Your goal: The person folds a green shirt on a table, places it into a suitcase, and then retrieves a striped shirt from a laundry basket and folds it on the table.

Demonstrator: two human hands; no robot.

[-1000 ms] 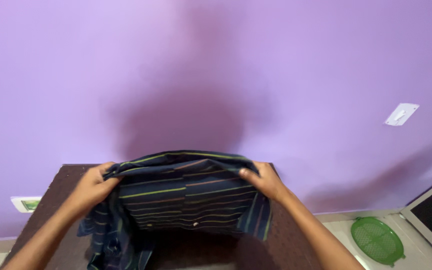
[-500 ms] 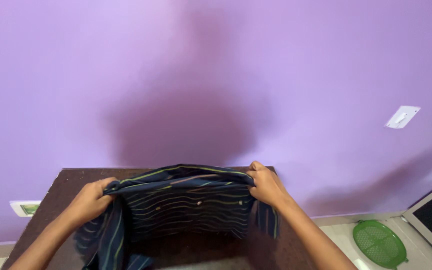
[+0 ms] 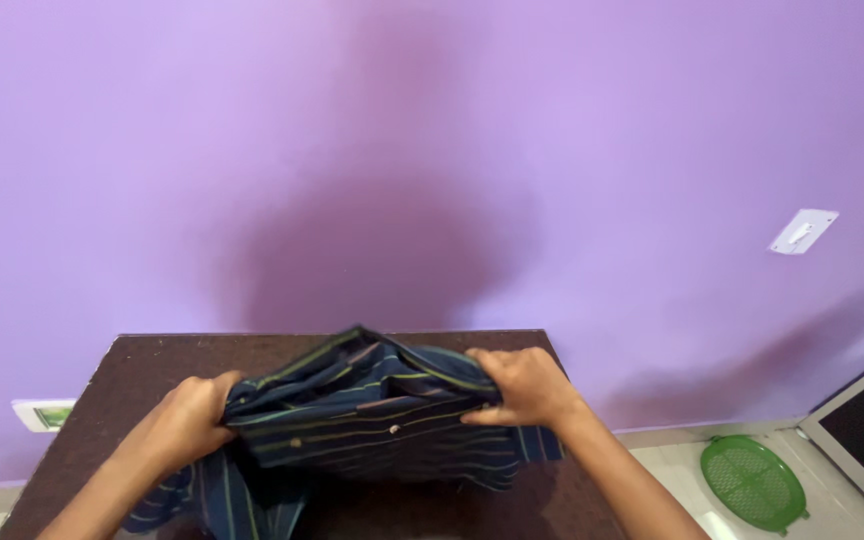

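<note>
A: Entry, hands first. What is held?

B: A dark blue striped shirt [image 3: 362,410] is gripped at both ends. The left hand [image 3: 190,415] is closed around the bunched fabric at the shirt's 9 o'clock edge; the right hand [image 3: 520,385] is clamped on the 3 o'clock edge, thumb on top, fingers curled under the cloth.

A: Position of the garment?

B: It is held low over the dark brown table [image 3: 142,360], partly folded, with its upper fold raised in a ridge toward 12 o'clock. Thin green and orange stripes are seen running across it, and a small button is visible near the middle. Loose fabric is draped from the left hand toward 6 o'clock and rests on the tabletop. Whether the middle of the shirt touches the table cannot be told.

A: Surroundings?

B: A purple wall [image 3: 432,130] is noted behind the table at 12 o'clock, with a broad shadow cast on it. A white wall fitting [image 3: 802,231] is mounted at 3 o'clock. A green perforated round lid [image 3: 752,482] is lying on the pale floor at 4 o'clock, well apart from the table. A white socket plate [image 3: 42,414] is seen low on the wall at 9 o'clock.
</note>
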